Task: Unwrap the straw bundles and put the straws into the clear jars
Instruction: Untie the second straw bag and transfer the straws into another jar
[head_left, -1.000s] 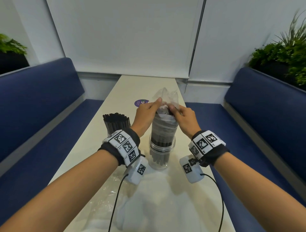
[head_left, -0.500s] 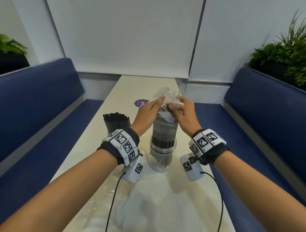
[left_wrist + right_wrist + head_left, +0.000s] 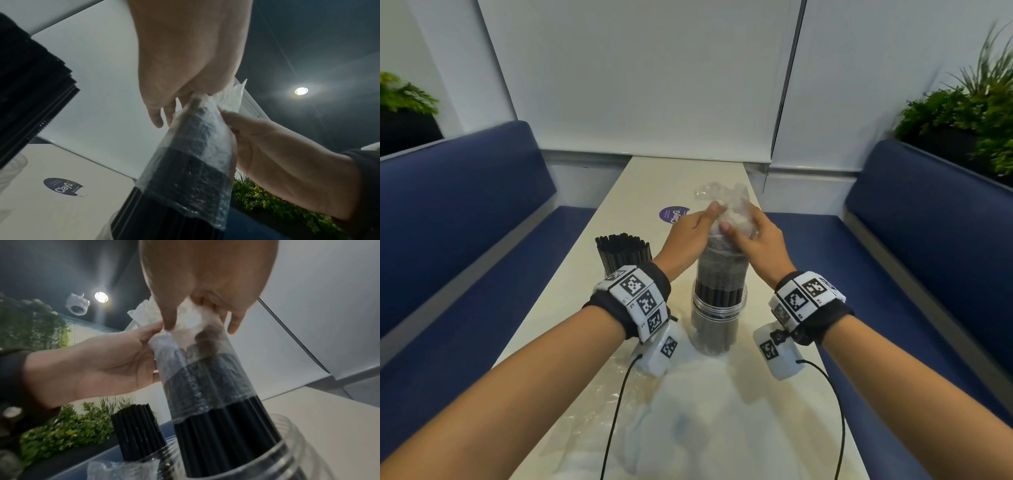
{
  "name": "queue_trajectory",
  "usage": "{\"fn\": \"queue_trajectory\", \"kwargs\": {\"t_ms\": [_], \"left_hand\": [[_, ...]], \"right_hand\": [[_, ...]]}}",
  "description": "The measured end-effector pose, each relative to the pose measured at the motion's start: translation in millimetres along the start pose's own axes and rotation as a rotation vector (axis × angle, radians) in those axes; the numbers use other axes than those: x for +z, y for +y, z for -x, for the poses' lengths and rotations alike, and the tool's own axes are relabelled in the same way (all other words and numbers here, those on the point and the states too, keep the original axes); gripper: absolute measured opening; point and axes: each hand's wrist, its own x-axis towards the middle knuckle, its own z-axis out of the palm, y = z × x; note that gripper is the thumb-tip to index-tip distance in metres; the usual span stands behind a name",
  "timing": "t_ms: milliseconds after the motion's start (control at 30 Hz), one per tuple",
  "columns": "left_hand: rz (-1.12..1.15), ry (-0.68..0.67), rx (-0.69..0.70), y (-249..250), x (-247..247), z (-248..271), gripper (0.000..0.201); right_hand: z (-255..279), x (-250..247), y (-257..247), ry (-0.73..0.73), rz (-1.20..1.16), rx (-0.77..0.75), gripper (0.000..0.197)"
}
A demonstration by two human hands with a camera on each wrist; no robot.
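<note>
A clear jar (image 3: 717, 329) stands mid-table with a bundle of black straws (image 3: 719, 294) upright in it. A clear plastic wrapper (image 3: 722, 263) still sleeves the bundle's upper half and is bunched above the straw tips. My left hand (image 3: 709, 214) pinches the bunched top from the left. My right hand (image 3: 739, 228) grips it from the right. The left wrist view shows the wrapper (image 3: 195, 154) between both hands. The right wrist view shows bare straws (image 3: 222, 434) entering the jar (image 3: 298, 443).
A second bunch of unwrapped black straws (image 3: 623, 251) stands to the left, behind my left wrist. Crumpled empty plastic (image 3: 616, 407) lies on the near table. A purple sticker (image 3: 674, 215) sits farther back. Blue benches (image 3: 465, 222) flank the narrow table.
Both hands have shifted their hold on the wrapper's top, which is now more bunched. My right hand's fingers have come further round it. The jar and straws stay put.
</note>
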Motion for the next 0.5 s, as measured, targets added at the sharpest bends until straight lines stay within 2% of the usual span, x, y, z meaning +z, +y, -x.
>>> {"fn": "queue_trajectory", "kwargs": {"t_ms": [33, 167, 267, 333, 433, 500], "left_hand": [[0.028, -0.003, 0.007, 1.4, 0.3, 0.2, 0.042], [0.107, 0.011, 0.031, -0.5, 1.0, -5.7, 0.048], [0.086, -0.07, 0.039, -8.8, -1.5, -7.8, 0.05], [0.027, -0.076, 0.02, -14.3, -3.3, -6.0, 0.039], [-0.05, 0.025, 0.031, -18.7, -5.6, -6.3, 0.03], [-0.022, 0.099, 0.043, -14.2, -5.5, -6.2, 0.028]], "right_hand": [[-1.3, -0.9, 1.6, 0.009, 0.019, 0.021, 0.046], [-9.3, -5.2, 0.8, 0.185, 0.113, -0.024, 0.021], [-16.4, -7.7, -8.8, 0.27, -0.037, -0.024, 0.009], [-20.3, -8.7, -11.6, 0.247, -0.063, -0.016, 0.018], [-17.1, -7.7, -8.6, 0.187, -0.033, -0.062, 0.046], [-12.3, -6.4, -7.5, 0.187, -0.051, -0.138, 0.052]]}}
